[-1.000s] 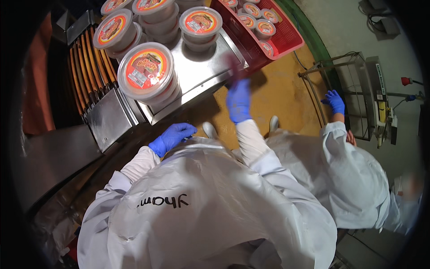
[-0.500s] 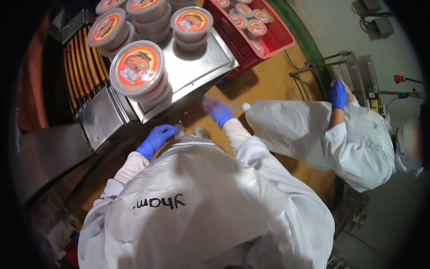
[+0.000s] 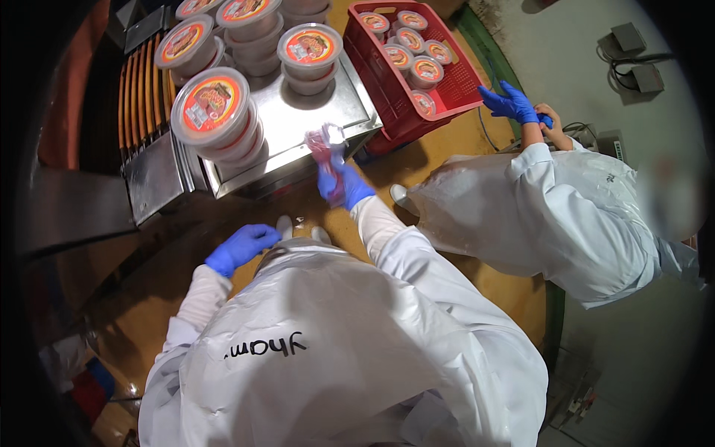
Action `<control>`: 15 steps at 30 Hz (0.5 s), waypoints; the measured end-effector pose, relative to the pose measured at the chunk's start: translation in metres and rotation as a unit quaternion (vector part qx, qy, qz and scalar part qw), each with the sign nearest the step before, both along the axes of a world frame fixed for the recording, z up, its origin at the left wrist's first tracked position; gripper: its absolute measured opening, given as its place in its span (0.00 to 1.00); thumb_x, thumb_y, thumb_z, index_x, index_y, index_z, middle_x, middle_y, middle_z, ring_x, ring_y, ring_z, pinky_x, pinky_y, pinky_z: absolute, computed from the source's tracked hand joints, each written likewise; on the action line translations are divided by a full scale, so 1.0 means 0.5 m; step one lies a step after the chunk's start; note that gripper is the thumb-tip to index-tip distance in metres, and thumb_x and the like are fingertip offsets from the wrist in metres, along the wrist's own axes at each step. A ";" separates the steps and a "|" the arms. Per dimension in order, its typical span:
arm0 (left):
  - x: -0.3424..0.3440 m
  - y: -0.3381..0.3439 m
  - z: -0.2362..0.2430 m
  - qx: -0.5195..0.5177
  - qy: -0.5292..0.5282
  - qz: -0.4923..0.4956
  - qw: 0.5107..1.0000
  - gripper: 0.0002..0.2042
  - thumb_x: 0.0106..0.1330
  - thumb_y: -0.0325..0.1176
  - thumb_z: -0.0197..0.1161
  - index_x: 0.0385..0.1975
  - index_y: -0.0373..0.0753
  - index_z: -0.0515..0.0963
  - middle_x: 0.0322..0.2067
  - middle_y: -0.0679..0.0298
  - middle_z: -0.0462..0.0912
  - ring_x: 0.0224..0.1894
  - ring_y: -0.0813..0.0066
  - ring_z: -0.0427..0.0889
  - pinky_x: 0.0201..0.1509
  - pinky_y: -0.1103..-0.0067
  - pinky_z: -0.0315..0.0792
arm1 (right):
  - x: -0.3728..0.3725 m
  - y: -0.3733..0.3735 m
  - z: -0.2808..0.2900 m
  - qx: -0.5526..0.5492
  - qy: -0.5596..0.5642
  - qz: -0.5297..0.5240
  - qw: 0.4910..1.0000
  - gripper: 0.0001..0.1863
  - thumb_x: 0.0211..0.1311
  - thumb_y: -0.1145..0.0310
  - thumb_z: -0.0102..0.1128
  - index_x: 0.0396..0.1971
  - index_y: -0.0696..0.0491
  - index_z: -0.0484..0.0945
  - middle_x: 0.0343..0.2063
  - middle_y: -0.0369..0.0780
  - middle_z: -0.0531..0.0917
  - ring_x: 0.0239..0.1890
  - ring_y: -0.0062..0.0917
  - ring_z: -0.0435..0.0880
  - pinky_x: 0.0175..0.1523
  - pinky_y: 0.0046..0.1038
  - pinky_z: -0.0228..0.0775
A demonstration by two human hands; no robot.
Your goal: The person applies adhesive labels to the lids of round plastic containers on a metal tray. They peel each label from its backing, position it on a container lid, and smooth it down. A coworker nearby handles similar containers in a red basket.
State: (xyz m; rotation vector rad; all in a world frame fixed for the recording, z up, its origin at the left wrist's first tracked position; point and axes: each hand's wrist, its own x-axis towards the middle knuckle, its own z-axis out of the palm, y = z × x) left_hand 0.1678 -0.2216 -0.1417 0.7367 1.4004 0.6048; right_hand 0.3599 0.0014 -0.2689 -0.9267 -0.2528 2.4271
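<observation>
- Right hand (image 3: pixel 350 186), blue-gloved: fingers clamped round a packet.
- Packet (image 3: pixel 320 147), red and clear plastic: in the right hand, at the near edge of the steel table (image 3: pixel 287 134); blurred, contents beyond my making out.
- Left hand (image 3: pixel 241 249), blue-gloved: fingers bent and drawn together, just beside the white apron (image 3: pixel 320 305).
- Large tubs (image 3: pixel 210 106), round, lidded: stacked on the table.
- Red crate (image 3: pixel 368 83): beside the table, small tubs (image 3: pixel 426 73) inside.
- Co-worker (image 3: pixel 499 201): standing to the right, in white, one blue-gloved hand raised near the crate.
</observation>
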 end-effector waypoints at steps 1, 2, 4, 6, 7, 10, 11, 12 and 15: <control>-0.039 -0.041 0.057 0.083 0.057 -0.153 0.983 0.15 0.63 0.41 0.55 0.36 0.34 0.78 0.31 0.64 0.80 0.36 0.76 0.75 0.45 0.78 0.69 | 0.025 -0.042 -0.138 -0.084 -0.167 -0.037 0.982 0.09 0.58 0.59 0.55 0.26 0.47 0.71 0.13 0.30 0.63 0.15 0.14 0.62 0.19 0.18 0.54; -0.070 -0.078 0.202 0.120 0.029 -0.135 0.983 0.14 0.59 0.39 0.58 0.32 0.32 0.78 0.29 0.60 0.80 0.33 0.73 0.77 0.41 0.76 0.71 | 0.066 -0.052 -0.196 -0.131 -0.155 -0.034 0.979 0.08 0.58 0.58 0.55 0.26 0.46 0.71 0.11 0.29 0.62 0.14 0.13 0.61 0.18 0.18 0.53; -0.125 -0.178 0.408 0.316 -0.102 0.092 0.939 0.16 0.59 0.39 0.56 0.32 0.29 0.75 0.31 0.56 0.78 0.36 0.68 0.76 0.40 0.72 0.70 | 0.180 -0.029 -0.183 -0.241 0.089 0.116 0.960 0.13 0.59 0.54 0.52 0.24 0.47 0.70 0.10 0.28 0.62 0.12 0.13 0.60 0.17 0.18 0.53; -0.128 -0.208 0.484 0.405 0.084 0.126 0.902 0.20 0.57 0.42 0.57 0.37 0.29 0.70 0.36 0.55 0.74 0.41 0.66 0.72 0.44 0.70 0.67 | 0.192 0.032 -0.003 -0.237 -0.129 0.206 0.940 0.17 0.60 0.51 0.49 0.22 0.48 0.68 0.09 0.27 0.61 0.09 0.14 0.58 0.16 0.18 0.52; -0.109 -0.189 0.499 0.388 0.233 0.067 0.889 0.22 0.56 0.44 0.58 0.40 0.29 0.68 0.39 0.54 0.72 0.43 0.65 0.71 0.46 0.69 0.65 | 0.188 0.063 0.058 -0.171 -0.171 0.273 0.931 0.17 0.61 0.51 0.49 0.22 0.48 0.67 0.09 0.27 0.61 0.09 0.14 0.58 0.16 0.18 0.51; 0.025 0.004 0.436 0.403 0.517 -0.206 0.727 0.31 0.52 0.48 0.60 0.48 0.30 0.62 0.48 0.53 0.66 0.51 0.61 0.65 0.53 0.65 0.61 | 0.175 0.078 0.194 0.024 -0.275 0.381 0.882 0.18 0.61 0.49 0.49 0.22 0.49 0.66 0.10 0.28 0.62 0.11 0.14 0.59 0.17 0.19 0.51; 0.094 0.058 0.417 0.413 0.569 -0.255 0.664 0.34 0.51 0.49 0.60 0.51 0.30 0.59 0.50 0.52 0.64 0.53 0.60 0.63 0.55 0.64 0.59 | 0.158 0.074 0.239 0.082 -0.281 0.425 0.856 0.18 0.61 0.50 0.48 0.21 0.48 0.66 0.10 0.28 0.64 0.10 0.15 0.60 0.16 0.19 0.52; 0.152 0.117 0.391 0.421 0.607 -0.301 0.603 0.37 0.50 0.51 0.61 0.53 0.30 0.57 0.53 0.52 0.61 0.56 0.59 0.61 0.57 0.63 0.58 | 0.145 0.067 0.275 0.138 -0.288 0.461 0.828 0.18 0.62 0.51 0.47 0.19 0.48 0.65 0.09 0.28 0.65 0.09 0.15 0.61 0.16 0.20 0.53; 0.255 0.246 0.314 0.412 0.602 -0.378 0.570 0.47 0.47 0.55 0.62 0.61 0.30 0.50 0.61 0.50 0.55 0.64 0.55 0.55 0.63 0.59 0.53 | 0.138 0.025 0.376 0.286 -0.296 0.588 0.697 0.12 0.57 0.58 0.51 0.22 0.50 0.68 0.12 0.32 0.66 0.11 0.17 0.63 0.17 0.20 0.59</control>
